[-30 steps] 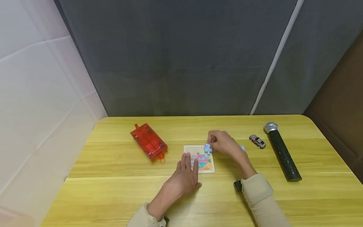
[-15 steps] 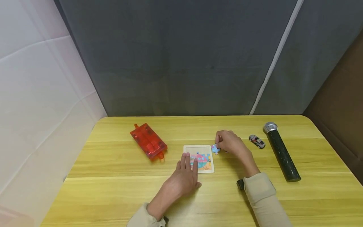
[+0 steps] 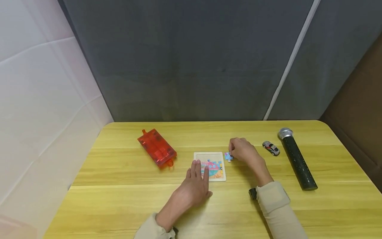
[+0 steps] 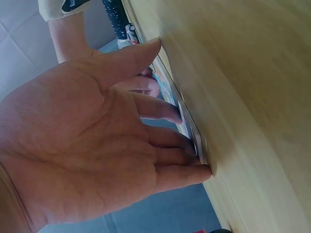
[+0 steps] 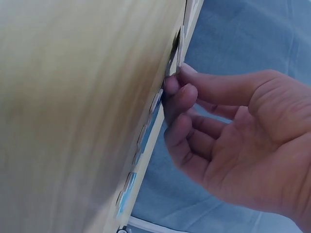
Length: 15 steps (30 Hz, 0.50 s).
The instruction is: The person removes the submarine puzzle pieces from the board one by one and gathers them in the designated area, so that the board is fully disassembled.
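1. Puzzle board (image 3: 210, 156), a flat square tray with a pale frame and a colourful pink, teal and orange picture filling its near half, lies at the middle of the worktop (image 3: 119, 172), a smooth yellow wood-grain surface with rounded corners.
2. Red box (image 3: 156, 147), translucent ribbed plastic and oblong, lies at an angle to the left of the board, well apart from it.
3. Left hand (image 3: 194, 187) rests flat, fingers (image 4: 165, 112) straight and pressing the board's near left part.
4. Puzzle piece (image 3: 228, 156), small, thin and blue, sits on the worktop just beside the board's right edge.
5. Right hand (image 3: 243, 151) has curled fingertips (image 5: 179, 97) pinching that piece.
6. Toy car (image 3: 271, 148), tiny and silvery, stands further right.
7. Microphone (image 3: 295, 159), a long black speckled cylinder with a round metal mesh head, lies rightmost.
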Each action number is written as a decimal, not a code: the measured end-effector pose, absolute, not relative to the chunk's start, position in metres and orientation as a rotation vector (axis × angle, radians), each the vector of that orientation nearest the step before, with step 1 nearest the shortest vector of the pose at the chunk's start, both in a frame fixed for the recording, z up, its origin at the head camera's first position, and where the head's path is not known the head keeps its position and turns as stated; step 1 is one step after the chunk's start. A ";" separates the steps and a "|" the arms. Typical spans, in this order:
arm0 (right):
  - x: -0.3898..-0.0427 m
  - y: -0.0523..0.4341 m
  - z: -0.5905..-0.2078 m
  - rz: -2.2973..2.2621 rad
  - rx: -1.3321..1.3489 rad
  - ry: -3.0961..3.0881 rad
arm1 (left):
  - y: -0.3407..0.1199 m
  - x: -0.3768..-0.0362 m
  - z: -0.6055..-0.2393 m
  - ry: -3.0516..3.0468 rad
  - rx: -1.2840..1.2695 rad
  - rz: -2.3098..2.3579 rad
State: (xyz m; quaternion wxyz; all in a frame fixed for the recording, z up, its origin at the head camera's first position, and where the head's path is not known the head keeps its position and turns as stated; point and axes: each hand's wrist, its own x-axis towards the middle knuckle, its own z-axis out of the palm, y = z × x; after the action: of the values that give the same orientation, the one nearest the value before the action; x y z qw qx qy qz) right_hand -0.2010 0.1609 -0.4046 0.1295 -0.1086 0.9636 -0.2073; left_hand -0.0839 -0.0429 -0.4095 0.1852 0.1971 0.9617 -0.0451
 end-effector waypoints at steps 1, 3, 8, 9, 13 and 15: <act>-0.200 0.161 -0.404 -0.589 -0.314 2.805 | -0.043 -0.084 -0.410 2.711 0.555 -0.127; -0.199 0.161 -0.404 -0.563 -0.314 2.814 | -0.042 -0.083 -0.409 2.714 0.557 -0.143; -0.196 0.158 -0.403 -0.514 -0.286 2.826 | -0.042 -0.081 -0.402 2.722 0.559 -0.183; -0.196 0.158 -0.403 -0.511 -0.282 2.827 | -0.042 -0.081 -0.402 2.722 0.560 -0.186; -0.196 0.158 -0.403 -0.503 -0.280 2.819 | -0.041 -0.081 -0.401 2.723 0.558 -0.193; -0.194 0.158 -0.401 -0.500 -0.313 2.800 | -0.041 -0.080 -0.402 2.723 0.560 -0.200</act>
State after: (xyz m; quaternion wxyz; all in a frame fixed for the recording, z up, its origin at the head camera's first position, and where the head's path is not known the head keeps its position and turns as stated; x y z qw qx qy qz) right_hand -0.1939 0.1582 -0.4010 0.1397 -0.1083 0.9689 -0.1731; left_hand -0.0803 -0.0412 -0.4019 0.1761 0.1978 0.9617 -0.0708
